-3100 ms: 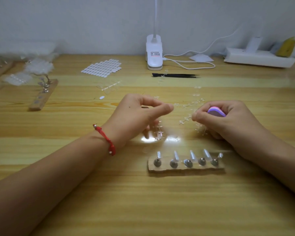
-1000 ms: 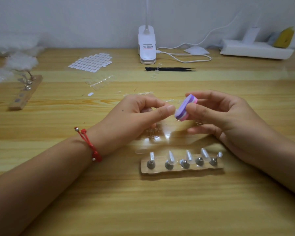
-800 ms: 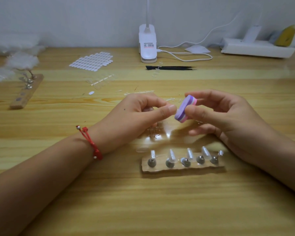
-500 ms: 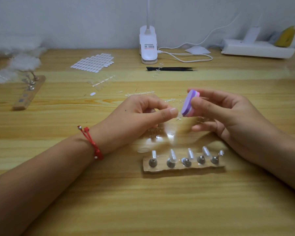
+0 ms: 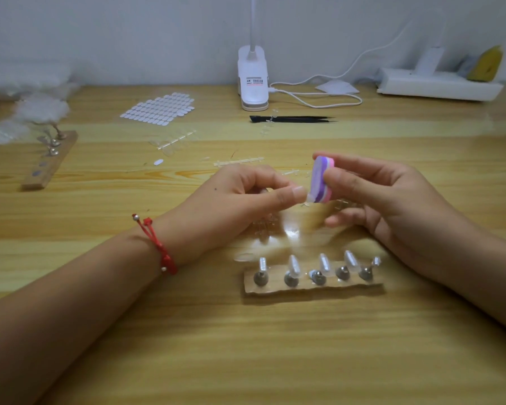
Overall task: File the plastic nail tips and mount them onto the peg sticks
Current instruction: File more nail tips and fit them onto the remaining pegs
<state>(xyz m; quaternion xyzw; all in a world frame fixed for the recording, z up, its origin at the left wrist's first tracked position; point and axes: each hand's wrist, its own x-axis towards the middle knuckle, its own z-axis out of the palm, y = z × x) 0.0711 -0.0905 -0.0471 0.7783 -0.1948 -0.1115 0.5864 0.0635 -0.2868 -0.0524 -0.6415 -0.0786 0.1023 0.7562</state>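
Nail tips (image 5: 293,263) are seen on pegs and in hand, over a wide wooden surface (image 5: 246,346) that fills the view. A white power strip (image 5: 438,87) and a white clip lamp (image 5: 253,83) are set at the far edge by the wall. Left hand (image 5: 234,206) and right hand (image 5: 392,203) are raised just above mid-surface, almost touching. A wooden peg base (image 5: 313,286) is laid just in front of them, with five peg sticks (image 5: 261,277) stood in a row; clear tips are mounted on at least four. A second peg base (image 5: 51,160) is laid far left. A sheet of white adhesive tabs (image 5: 158,108) and black tweezers (image 5: 292,119) are laid beyond the hands. A red string bracelet (image 5: 158,247) is worn on the left wrist. Right grip is closed round a purple-pink buffer block (image 5: 320,179), held upright. Left grip is pinched, thumb and forefinger, on one clear nail tip (image 5: 309,196), pressed to the block's lower end.
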